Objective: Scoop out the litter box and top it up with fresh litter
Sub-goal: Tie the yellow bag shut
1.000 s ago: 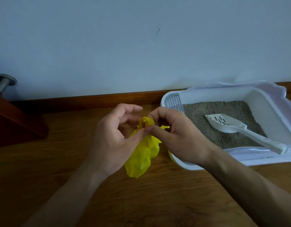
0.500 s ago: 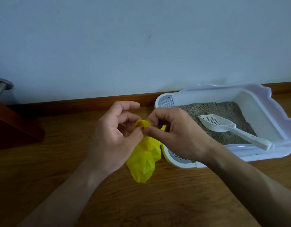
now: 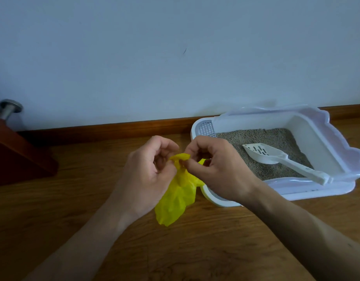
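A small yellow plastic bag [image 3: 177,197] hangs above the wooden floor in the middle of the view. My left hand [image 3: 146,175] and my right hand [image 3: 217,169] both pinch its gathered, twisted top. Just right of the hands stands a white litter box [image 3: 325,142] holding grey litter [image 3: 256,136]. A white slotted scoop [image 3: 276,159] lies in the litter, its handle resting on the box's front rim. My right hand hides part of the box's near left corner.
The wooden floor [image 3: 94,199] runs to a brown baseboard [image 3: 114,128] under a pale wall. A reddish wooden piece [image 3: 17,155] with a metal doorstop [image 3: 8,108] stands at the far left.
The hands stay together at the bag's top, fingers shifting slightly on the twisted end. The view has drifted a little, so the litter box sits slightly differently in the frame.
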Action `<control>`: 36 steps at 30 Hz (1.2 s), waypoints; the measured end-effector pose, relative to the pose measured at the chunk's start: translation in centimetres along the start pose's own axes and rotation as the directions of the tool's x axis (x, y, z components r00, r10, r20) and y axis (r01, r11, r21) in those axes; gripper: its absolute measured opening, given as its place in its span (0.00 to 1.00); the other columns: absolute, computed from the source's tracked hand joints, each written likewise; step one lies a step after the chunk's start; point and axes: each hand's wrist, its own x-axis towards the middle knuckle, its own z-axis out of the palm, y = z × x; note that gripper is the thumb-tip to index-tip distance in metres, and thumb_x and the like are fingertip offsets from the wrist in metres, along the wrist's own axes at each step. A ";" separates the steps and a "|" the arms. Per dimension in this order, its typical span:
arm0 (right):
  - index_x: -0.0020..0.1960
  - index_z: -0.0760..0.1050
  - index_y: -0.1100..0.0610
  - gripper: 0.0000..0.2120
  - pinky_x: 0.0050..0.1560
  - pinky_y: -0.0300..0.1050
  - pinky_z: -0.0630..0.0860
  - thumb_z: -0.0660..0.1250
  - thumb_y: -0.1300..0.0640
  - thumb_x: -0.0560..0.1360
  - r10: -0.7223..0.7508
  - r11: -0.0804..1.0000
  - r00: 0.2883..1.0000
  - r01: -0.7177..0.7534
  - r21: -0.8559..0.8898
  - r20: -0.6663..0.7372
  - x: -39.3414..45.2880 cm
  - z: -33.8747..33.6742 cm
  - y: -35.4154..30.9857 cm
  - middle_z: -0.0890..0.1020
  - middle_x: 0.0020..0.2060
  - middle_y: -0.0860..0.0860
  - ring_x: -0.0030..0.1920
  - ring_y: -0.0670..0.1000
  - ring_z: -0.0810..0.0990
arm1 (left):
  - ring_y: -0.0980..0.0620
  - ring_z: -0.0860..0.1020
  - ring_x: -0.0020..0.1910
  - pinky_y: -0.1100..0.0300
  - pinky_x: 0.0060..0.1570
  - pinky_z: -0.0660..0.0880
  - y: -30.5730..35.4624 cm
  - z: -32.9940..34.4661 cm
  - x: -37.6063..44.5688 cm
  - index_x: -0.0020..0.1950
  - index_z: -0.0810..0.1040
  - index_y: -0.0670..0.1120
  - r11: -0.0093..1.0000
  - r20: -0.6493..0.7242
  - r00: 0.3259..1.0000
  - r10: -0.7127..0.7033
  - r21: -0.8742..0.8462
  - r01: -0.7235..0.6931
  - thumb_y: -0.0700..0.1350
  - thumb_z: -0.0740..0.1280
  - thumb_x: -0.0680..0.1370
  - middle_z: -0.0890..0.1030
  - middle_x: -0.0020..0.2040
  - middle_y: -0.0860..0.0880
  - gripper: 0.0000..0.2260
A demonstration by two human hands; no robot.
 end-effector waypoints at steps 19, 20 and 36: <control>0.42 0.77 0.54 0.06 0.31 0.44 0.71 0.68 0.60 0.78 -0.093 0.996 0.996 0.092 -0.010 -0.011 0.7 -1.4 -1.2 0.75 0.30 0.46 0.32 0.46 0.73 | 0.55 0.74 0.36 0.66 0.35 0.70 1.3 -0.7 1.3 0.49 0.81 0.53 0.995 0.051 0.994 0.095 0.005 -0.095 0.47 0.74 0.74 0.79 0.39 0.54 0.06; 0.42 0.77 0.55 0.06 0.32 0.46 0.71 0.68 0.60 0.78 -0.093 0.996 0.996 0.093 0.006 -0.010 0.8 -1.5 -1.1 0.75 0.31 0.48 0.33 0.48 0.73 | 0.55 0.74 0.36 0.66 0.35 0.70 1.2 -0.8 1.5 0.47 0.81 0.53 0.995 0.058 0.994 0.094 0.034 -0.096 0.49 0.75 0.74 0.78 0.39 0.54 0.05; 0.40 0.75 0.50 0.11 0.30 0.29 0.63 0.70 0.65 0.74 -0.006 0.997 1.000 0.004 0.072 0.024 3.9 -7.7 -9.2 0.75 0.32 0.45 0.27 0.41 0.72 | 0.60 0.73 0.31 0.73 0.33 0.66 11.5 -4.8 5.5 0.42 0.80 0.50 0.993 0.083 0.996 0.034 0.110 -0.043 0.45 0.73 0.75 0.76 0.33 0.58 0.04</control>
